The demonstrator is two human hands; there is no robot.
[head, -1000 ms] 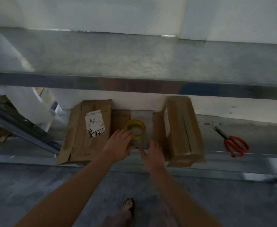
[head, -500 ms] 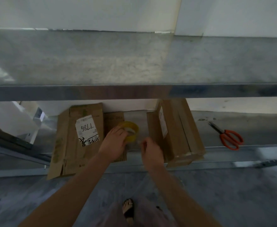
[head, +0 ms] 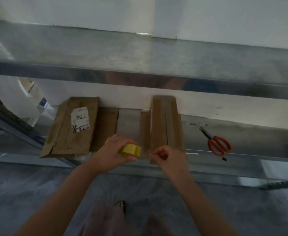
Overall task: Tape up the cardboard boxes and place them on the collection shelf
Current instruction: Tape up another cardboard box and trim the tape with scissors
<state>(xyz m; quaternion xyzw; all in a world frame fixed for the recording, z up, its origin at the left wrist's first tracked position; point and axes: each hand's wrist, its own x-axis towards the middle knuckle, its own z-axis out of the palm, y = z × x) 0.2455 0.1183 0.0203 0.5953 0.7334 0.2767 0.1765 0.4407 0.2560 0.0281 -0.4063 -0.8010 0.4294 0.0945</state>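
On the shelf (head: 242,138), a flat labelled box (head: 66,133) lies left of the hands and a narrow box (head: 165,121) just behind them; the left hand (head: 111,155) grips the tape roll (head: 130,149), the right hand (head: 171,159) pinches its loose end; scissors (head: 219,145) lie further right

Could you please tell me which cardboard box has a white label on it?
The leftmost box, marked 1786; the box on the right shows only plain brown cardboard.

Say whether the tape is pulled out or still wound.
Pulled out: a clear strip runs from the yellow roll, gripped by the left hand, to the right hand, which pinches it.
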